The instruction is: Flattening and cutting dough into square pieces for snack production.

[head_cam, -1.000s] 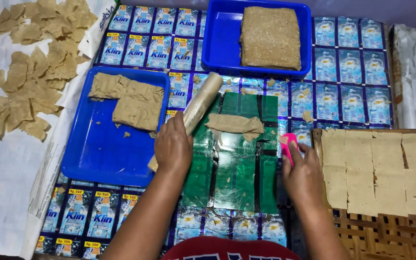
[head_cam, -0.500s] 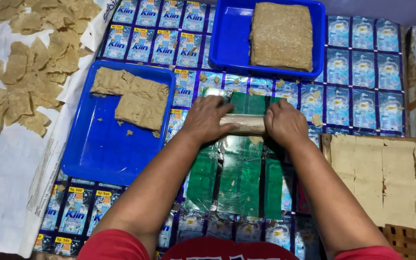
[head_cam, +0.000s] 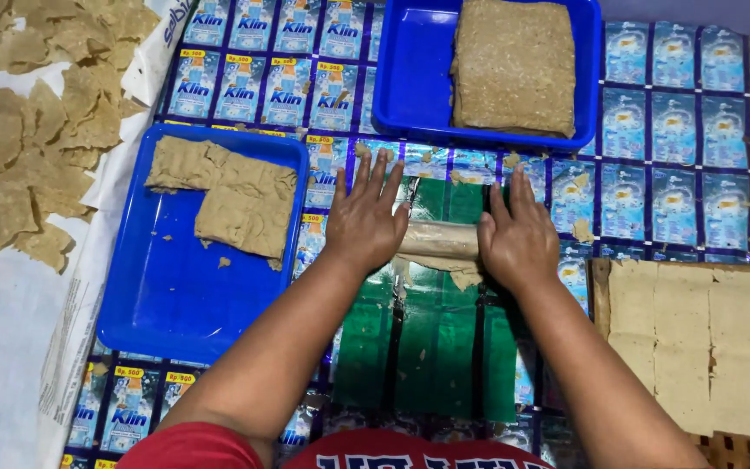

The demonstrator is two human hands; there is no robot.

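Observation:
A pale rolling pin (head_cam: pixel 438 241) lies crosswise on a green plastic sheet (head_cam: pixel 427 347), over a flattened piece of brown dough (head_cam: pixel 457 276). My left hand (head_cam: pixel 365 221) presses flat on the pin's left end, fingers spread. On the right end rests my right hand (head_cam: pixel 518 239), also palm down with fingers apart. Only the middle of the pin shows between my hands.
A blue tray (head_cam: pixel 167 304) at left holds flat dough slabs (head_cam: pixel 236 195). Another blue tray (head_cam: pixel 410 87) at the back carries a thick dough block (head_cam: pixel 514 65). Cut dough squares (head_cam: pixel 705 339) lie on a woven rack at right. Torn thin pieces (head_cam: pixel 36 148) dry at far left.
My left hand laid the pin down across the dough, and my right hand left a pink object and came onto the pin. Both hands have since pushed the pin farther away.

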